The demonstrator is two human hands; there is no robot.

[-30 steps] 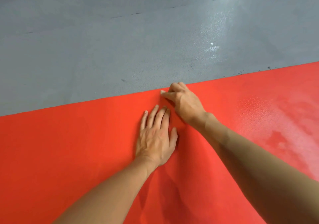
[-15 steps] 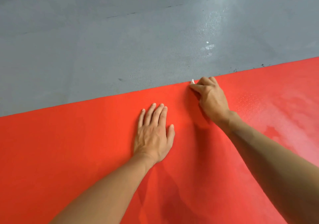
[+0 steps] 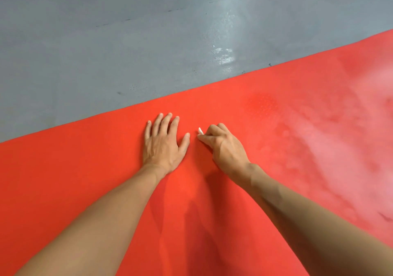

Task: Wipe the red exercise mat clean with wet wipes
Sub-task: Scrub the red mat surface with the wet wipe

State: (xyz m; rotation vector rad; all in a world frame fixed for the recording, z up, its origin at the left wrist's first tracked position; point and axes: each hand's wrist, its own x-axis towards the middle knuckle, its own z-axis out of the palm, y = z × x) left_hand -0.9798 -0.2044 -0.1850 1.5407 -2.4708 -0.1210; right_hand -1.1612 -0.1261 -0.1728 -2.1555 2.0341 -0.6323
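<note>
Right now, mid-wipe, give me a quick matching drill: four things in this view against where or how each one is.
Things:
1. left hand
2. right hand
3. wet wipe
4. floor

States:
A. grey, beyond the mat's far edge
B. flat on the red mat, fingers straight
C. white tip showing past curled fingers
D. curled on the mat, holding something

Pairs: 1-B, 2-D, 3-C, 4-A

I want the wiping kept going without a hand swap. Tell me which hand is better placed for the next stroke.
Right. The right hand grips the wet wipe, a white tip showing past its curled fingers, down on the red mat. The left hand lies flat, holding nothing, likely steadying the mat.
</note>
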